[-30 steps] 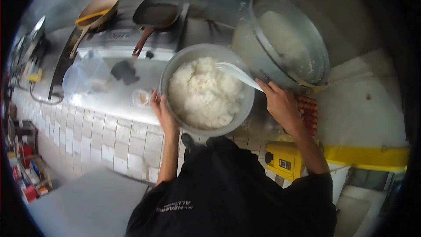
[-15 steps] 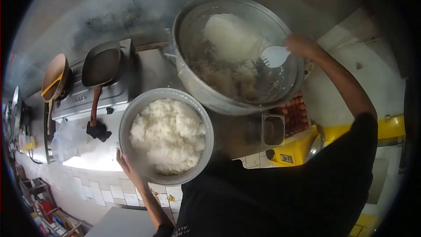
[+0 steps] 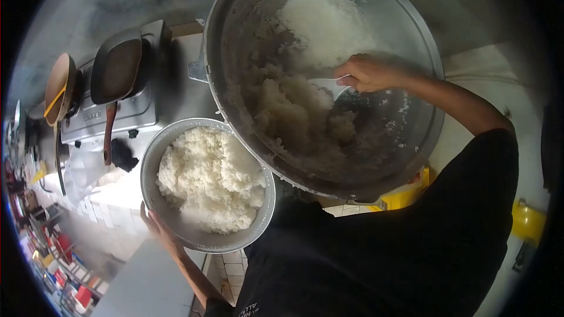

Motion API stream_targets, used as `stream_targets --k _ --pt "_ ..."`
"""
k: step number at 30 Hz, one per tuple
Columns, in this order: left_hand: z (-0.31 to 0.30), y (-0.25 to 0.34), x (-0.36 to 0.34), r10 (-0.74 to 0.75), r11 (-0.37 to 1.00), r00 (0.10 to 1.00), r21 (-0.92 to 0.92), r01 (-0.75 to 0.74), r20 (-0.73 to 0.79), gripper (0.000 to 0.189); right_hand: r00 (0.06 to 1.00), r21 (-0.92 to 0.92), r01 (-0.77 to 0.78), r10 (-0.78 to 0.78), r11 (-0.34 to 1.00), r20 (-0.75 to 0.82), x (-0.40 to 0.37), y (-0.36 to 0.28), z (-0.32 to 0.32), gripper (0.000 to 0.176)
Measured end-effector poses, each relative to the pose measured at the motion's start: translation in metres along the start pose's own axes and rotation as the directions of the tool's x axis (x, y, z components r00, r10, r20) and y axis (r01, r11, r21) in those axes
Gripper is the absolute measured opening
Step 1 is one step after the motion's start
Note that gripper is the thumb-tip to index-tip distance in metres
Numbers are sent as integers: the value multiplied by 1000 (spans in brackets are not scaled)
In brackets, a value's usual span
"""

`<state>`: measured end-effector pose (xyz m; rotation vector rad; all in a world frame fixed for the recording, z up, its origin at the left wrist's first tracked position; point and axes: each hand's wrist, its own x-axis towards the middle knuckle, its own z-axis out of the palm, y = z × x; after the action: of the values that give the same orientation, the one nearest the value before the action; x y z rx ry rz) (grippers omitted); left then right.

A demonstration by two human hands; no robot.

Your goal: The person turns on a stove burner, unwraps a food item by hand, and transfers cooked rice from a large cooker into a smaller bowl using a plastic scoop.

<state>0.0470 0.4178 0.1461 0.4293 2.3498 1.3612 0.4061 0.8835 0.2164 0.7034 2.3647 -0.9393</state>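
Reaching into a large metal pot (image 3: 432, 135), the person's right hand (image 3: 369, 73) has its grip clamped on a white plastic spoon (image 3: 328, 86), whose head is pressed into cooked rice (image 3: 294, 111), as seen from the head camera. The left hand (image 3: 157, 230) has its grip closed on the near rim of a steel bowl (image 3: 151, 194) heaped with white rice, just beside the pot. A dark frying pan (image 3: 117, 64) sits on a stove (image 3: 117, 118) beyond.

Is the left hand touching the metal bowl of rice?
Touching. The head view shows the left hand pressed against the lower rim of the metal bowl, with no gap.
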Motion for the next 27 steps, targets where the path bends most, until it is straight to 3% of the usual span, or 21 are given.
stream_targets --k 1,3,4,7,10,12,15,18,23,25,27 --pt "-2 -2 2 13 1000 1000 25 -13 20 58 1000 -2 15 -15 1000 15 5 1 3 16" --pt "-2 -5 3 14 999 999 50 -16 31 58 974 38 188 -181 981 -139 9 3 12 15" --pt "0 -6 3 9 1000 1000 27 -9 6 57 973 32 199 -193 980 -129 12 1 13 15" --pt "-3 -18 8 7 1000 999 18 -7 -38 56 993 134 118 -113 984 -44 25 -9 20 15" --pt "1 -15 5 12 999 998 38 -9 -70 56 981 208 158 -130 965 -140 35 -4 41 17" --pt "0 -11 5 18 998 994 56 -12 -107 55 959 368 224 -138 902 -245 43 -6 45 18" --pt "-2 -14 3 36 999 995 13 -35 -91 56 973 296 227 -203 928 -111 36 -17 17 19" --pt "-4 -15 5 41 995 994 94 -32 -99 56 974 427 226 -187 876 -131 25 -15 27 18" --pt "-3 -21 3 64 993 986 105 -48 -153 56 971 414 237 -201 879 -128 26 2 30 15" --pt "-5 -18 1 40 996 991 89 -28 -130 58 977 526 202 -132 826 -169 19 -1 29 15" --pt "-4 -16 -1 83 995 990 69 -75 -114 59 980 523 177 -99 834 -173 11 1 19 15"
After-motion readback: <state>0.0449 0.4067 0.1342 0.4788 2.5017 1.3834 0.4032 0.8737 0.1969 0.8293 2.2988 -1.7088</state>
